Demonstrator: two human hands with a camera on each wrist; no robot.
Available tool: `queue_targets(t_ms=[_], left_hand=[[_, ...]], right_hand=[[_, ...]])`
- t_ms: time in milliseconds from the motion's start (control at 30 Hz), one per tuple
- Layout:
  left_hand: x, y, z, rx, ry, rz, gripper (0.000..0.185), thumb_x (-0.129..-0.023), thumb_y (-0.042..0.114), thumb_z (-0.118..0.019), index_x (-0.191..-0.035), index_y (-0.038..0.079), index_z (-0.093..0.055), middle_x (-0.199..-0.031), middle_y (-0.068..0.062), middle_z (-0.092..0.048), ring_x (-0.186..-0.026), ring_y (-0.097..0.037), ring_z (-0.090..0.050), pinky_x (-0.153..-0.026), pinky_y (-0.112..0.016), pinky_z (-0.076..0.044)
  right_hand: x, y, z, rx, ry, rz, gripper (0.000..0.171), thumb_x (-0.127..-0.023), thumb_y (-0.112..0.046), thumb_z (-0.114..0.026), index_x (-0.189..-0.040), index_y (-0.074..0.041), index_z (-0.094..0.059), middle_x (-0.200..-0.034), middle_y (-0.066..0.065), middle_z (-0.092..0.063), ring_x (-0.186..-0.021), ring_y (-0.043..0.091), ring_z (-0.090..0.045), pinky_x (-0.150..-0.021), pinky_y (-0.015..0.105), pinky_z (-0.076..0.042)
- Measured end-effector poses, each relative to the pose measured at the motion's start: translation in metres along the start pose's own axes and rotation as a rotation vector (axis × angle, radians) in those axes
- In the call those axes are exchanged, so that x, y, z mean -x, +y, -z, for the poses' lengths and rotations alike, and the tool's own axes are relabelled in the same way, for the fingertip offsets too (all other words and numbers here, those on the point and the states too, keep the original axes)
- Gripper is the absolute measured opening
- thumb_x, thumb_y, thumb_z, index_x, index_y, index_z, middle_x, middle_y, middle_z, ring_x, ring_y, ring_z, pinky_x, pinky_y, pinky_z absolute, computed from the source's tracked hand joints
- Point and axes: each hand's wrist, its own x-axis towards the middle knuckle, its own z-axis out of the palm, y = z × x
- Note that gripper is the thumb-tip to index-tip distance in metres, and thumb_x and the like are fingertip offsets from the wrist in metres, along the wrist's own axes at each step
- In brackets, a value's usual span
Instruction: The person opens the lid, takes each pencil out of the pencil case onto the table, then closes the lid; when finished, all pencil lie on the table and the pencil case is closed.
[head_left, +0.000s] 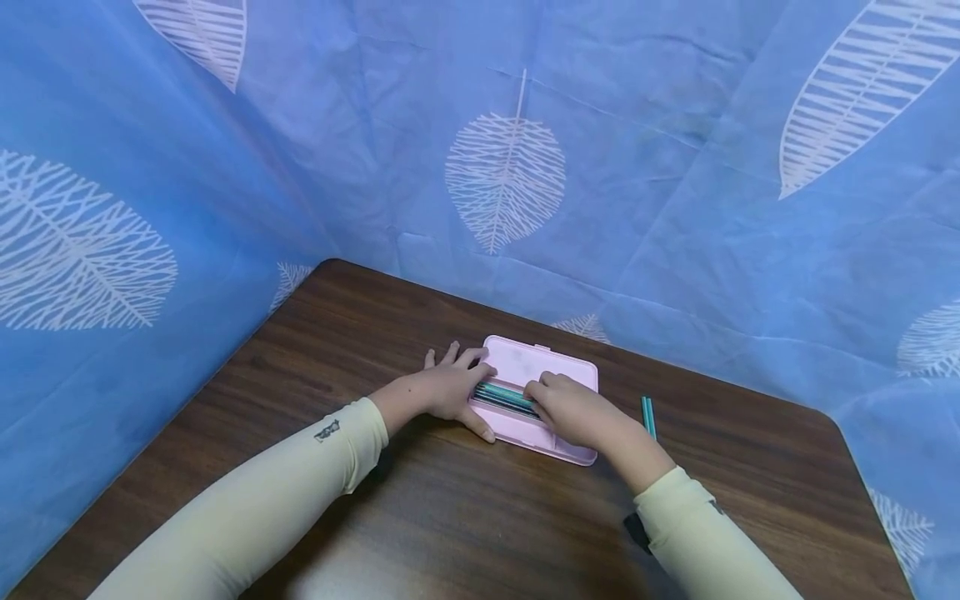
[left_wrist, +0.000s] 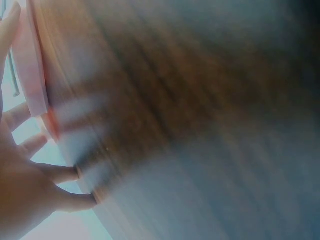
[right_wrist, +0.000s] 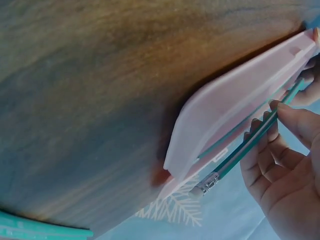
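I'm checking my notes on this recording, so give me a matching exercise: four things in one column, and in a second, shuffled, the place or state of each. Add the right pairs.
Things
1. Pencil case
2. Left hand
3. Right hand
4. Loose pencils

Place or state
A. Holds a green pencil with an eraser end
B. On the table, beyond the case's right end
C. Pink, with its lid open
D. Fingers spread, at the case's left end

Right pairs: 1-C, 2-D, 3-A, 4-B
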Motion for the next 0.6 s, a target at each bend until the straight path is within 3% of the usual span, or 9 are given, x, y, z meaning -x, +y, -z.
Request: queue_targets(t_ms=[300, 600], left_hand=[[0.010, 0.009, 0.002, -0.051, 0.025, 0.002, 0.112, -0.076, 0.079, -0.081, -0.166, 0.029, -0.037, -0.182, -0.006, -0.010, -0.168, -0.050, -0.003, -0.127, -0.081, -0.009], [0.012, 0.010, 0.004, -0.026, 0.018, -0.001, 0.111, -0.078, 0.077, -0.081, -0.166, 0.027, -0.037, -0.182, -0.006, -0.009, -0.168, -0.050, -0.002, -0.128, -0.080, -0.007]], right_hand=[[0.019, 0.006, 0.006, -0.065, 0.018, -0.087, 0.014, -0.107, -0.011, -0.064, -0.119, -0.005, -0.069, -0.095, 0.006, -0.066, -0.082, 0.014, -0.060, -0.078, 0.039, -0.056], [0.033, 0.025, 0.003, -0.169, 0.006, -0.174, 0.015, -0.107, -0.009, -0.060, -0.117, -0.002, -0.069, -0.093, 0.006, -0.065, -0.079, 0.016, -0.053, -0.071, 0.036, -0.048]])
